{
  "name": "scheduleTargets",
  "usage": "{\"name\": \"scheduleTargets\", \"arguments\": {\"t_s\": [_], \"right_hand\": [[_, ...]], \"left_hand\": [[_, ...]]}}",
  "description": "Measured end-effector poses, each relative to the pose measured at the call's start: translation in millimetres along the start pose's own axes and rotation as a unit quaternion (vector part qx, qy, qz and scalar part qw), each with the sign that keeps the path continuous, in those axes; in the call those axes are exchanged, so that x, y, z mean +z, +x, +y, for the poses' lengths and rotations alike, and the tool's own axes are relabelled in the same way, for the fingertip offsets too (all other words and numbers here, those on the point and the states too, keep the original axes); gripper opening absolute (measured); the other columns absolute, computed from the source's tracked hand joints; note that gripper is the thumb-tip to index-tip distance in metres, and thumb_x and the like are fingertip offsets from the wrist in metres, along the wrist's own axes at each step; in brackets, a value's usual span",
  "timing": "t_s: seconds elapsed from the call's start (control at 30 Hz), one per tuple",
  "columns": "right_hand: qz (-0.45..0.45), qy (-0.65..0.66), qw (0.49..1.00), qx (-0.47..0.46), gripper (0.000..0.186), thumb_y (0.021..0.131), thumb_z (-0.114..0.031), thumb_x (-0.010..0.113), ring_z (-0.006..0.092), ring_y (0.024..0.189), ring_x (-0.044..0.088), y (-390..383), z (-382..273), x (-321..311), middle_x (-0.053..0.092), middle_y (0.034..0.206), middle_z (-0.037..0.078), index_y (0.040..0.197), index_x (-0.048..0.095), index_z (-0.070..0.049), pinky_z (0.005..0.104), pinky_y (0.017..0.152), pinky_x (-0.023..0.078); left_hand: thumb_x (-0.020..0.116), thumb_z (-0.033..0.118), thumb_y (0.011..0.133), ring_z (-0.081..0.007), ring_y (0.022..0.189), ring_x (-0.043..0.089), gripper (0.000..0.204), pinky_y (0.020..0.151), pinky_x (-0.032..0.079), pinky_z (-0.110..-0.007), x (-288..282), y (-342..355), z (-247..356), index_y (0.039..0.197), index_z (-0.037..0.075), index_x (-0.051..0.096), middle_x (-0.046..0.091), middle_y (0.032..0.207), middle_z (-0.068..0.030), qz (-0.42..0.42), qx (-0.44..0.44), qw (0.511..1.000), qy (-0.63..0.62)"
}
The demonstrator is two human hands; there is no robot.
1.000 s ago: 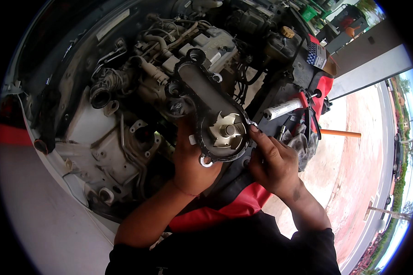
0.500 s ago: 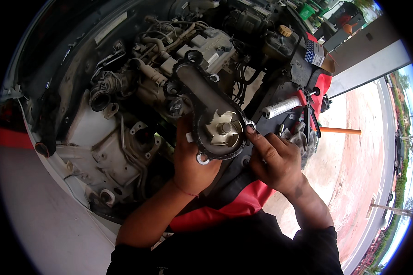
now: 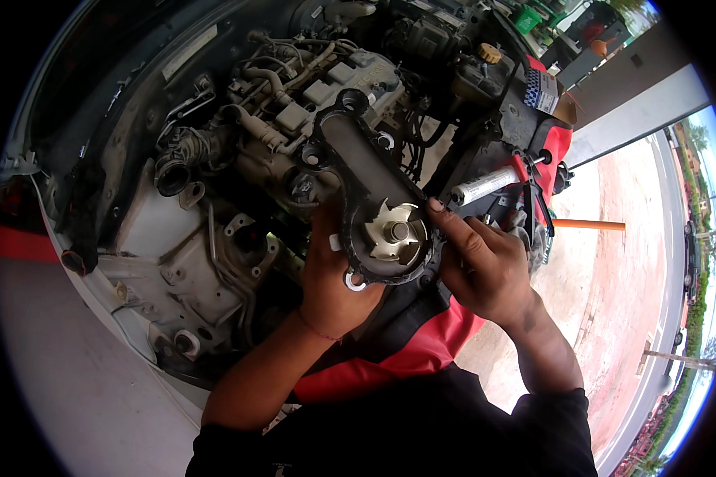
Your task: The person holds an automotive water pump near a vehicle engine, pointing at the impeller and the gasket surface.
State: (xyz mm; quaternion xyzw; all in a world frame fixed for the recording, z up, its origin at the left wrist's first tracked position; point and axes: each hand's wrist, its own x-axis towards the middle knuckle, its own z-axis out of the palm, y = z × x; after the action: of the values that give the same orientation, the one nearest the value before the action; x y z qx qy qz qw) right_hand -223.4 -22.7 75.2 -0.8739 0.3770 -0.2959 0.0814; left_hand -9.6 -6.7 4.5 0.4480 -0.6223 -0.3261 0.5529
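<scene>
Elongated dark-grey metal pump housing (image 3: 367, 179), approx. keyhole-shaped, is held up in L hand (image 3: 332, 274), open face turned twd. cam. Long axis is tilted, narrow end up & to L, wide rounded end low. Raised rim is edged in glossy blk.; bare silver shows at a few bolt lugs. Pale-gold metal vaned impeller (image 3: 396, 231) w/ round central hub is seated in wide end.

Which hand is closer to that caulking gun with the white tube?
The right hand: it is just below the caulking gun. The left hand is farther off, to its lower left.
</scene>
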Motion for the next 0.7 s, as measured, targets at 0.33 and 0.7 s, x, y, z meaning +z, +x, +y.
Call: {"name": "scheduleTargets", "arguments": {"t_s": [0.33,0.7], "right_hand": [[-0.031,-0.035,0.999,-0.008,0.078,0.071,0.002,0.072,0.021,0.057,0.055,-11,0,-5,0.048,0.072,0.004,0.147,0.058,-0.008,0.036,0.053,0.049],[-0.019,0.243,0.968,0.05,0.071,0.078,0.011,0.065,0.0223,0.06,0.062,-8,5,-7,0.059,0.077,0.008,0.147,0.055,-0.001,0.0333,0.057,0.051]], "left_hand": [[0.085,0.0,0.076,-0.0363,0.114,0.064,0.06,0.092,0.054,-0.041,4,3,-6,0.131,0.003,0.062,0.057,0.128,-0.0185,0.021,0.042,0.998,-0.043],[0.083,0.002,0.078,-0.0381,0.117,0.062,0.055,0.093,0.054,-0.043,4,-4,-5,0.129,0.0,0.062,0.055,0.132,-0.021,0.009,-0.055,0.991,-0.118]]}}
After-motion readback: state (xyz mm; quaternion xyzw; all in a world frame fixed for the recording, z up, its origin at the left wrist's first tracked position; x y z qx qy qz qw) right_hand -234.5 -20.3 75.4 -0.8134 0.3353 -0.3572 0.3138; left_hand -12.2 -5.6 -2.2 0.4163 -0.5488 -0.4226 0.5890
